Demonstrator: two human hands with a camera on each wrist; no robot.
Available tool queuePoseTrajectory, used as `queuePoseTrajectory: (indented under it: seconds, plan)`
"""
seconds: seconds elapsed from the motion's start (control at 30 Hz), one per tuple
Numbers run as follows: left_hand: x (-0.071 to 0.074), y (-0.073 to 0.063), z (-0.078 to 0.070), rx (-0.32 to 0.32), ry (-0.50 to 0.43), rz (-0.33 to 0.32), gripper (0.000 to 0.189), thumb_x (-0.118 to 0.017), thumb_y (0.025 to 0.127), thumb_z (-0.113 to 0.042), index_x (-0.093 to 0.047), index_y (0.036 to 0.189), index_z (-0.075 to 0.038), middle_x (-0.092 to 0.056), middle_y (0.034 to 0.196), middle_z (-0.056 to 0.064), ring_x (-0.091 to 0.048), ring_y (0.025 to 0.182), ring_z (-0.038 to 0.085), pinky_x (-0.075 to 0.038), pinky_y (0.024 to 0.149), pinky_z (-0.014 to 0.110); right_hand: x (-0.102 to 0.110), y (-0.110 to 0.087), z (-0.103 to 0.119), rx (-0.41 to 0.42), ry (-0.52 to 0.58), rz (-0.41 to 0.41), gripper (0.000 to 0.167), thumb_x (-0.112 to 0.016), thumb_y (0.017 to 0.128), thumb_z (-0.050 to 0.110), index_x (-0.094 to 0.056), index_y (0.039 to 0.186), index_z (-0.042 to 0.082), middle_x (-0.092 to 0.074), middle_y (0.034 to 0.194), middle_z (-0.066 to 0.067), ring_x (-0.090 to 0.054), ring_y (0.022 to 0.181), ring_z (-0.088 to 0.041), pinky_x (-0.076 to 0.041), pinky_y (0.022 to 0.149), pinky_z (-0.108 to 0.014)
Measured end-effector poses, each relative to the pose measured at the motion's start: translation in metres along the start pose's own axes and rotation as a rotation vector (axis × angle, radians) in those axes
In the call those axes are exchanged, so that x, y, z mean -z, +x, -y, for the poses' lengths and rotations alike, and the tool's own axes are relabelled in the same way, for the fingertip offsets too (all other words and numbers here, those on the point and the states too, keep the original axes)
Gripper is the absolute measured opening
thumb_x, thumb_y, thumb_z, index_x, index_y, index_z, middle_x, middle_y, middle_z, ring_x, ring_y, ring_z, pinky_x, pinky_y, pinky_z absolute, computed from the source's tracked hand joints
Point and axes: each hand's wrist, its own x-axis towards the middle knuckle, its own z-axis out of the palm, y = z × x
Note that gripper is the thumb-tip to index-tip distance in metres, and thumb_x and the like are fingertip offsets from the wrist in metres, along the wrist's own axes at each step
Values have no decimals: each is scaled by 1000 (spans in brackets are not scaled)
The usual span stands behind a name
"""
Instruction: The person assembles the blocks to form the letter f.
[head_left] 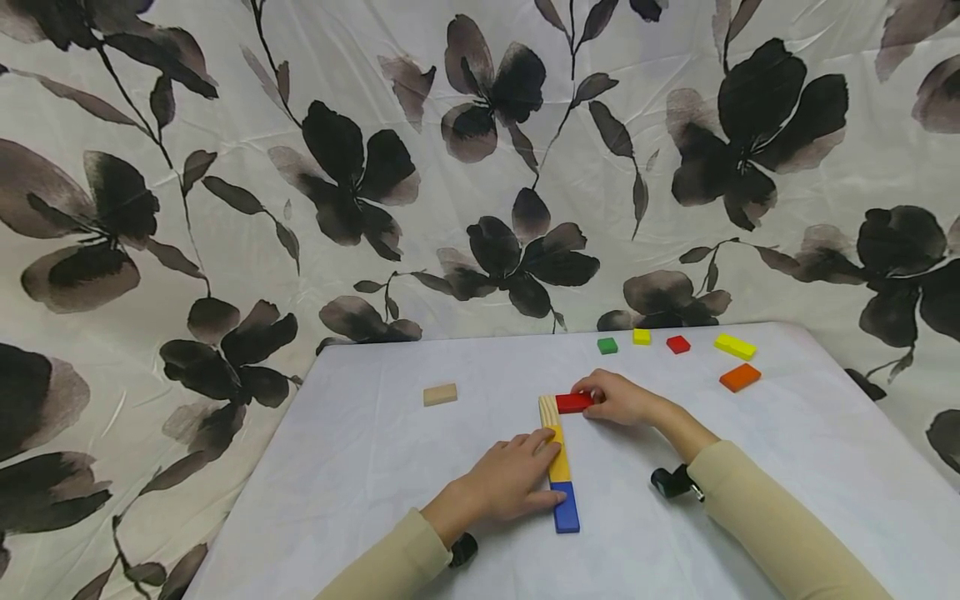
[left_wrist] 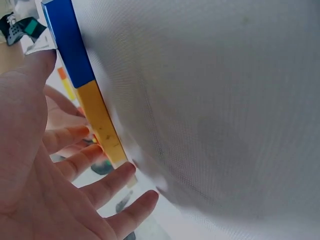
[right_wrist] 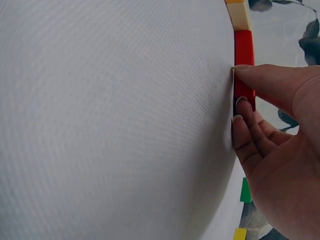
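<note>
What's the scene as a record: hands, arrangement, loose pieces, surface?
left hand: touching the amber rectangular block and blue rectangular block
right hand: pinching the long red rectangular block
arrangement: blue, amber, then pale wood-coloured block, running away from the person; long red extends right from the far end
loose, left: tan rectangular block
loose, far side, right: small green block, small yellow block, small red block, long yellow block, orange block
surface: white cloth

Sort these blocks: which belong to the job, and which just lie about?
Apparently in use: held red block; adjoining tan block; amber block; blue block.

Lying about: loose tan block; green block; short yellow block; long yellow block; small red block; orange block.
</note>
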Motion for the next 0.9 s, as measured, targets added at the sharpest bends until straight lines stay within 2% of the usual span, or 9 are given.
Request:
queuePoseTrajectory:
  seconds: [0.47,0.73,0.9]
  plan:
    - [3,-4,8,16,-40,-44,64,-56,100,-58,-50,151,-19,-41,160,3,-50,138,22,-47,108,47,-1,-1,1,-14,14,3,39,-73,94,11,-65,132,6,-55,101,-8,-50,92,-21,-47,80,-30]
    - [11,-13,22,88,-102,-94,60,-58,101,-51,-50,152,-21,-43,159,1,-50,138,23,-46,109,49,-2,0,-1,-28,4,-8,40,-74,94,11,-65,133,8,-57,103,-7,-51,94,-21,-49,84,-32]
    - [16,-20,35,106,-147,-147,57,-59,102,-46,-50,152,-19,-43,158,2,-51,137,26,-46,109,51,-2,-1,0,-28,2,-9,40,-73,94,11,-65,133,8,-57,104,-7,-51,96,-22,-50,85,-33]
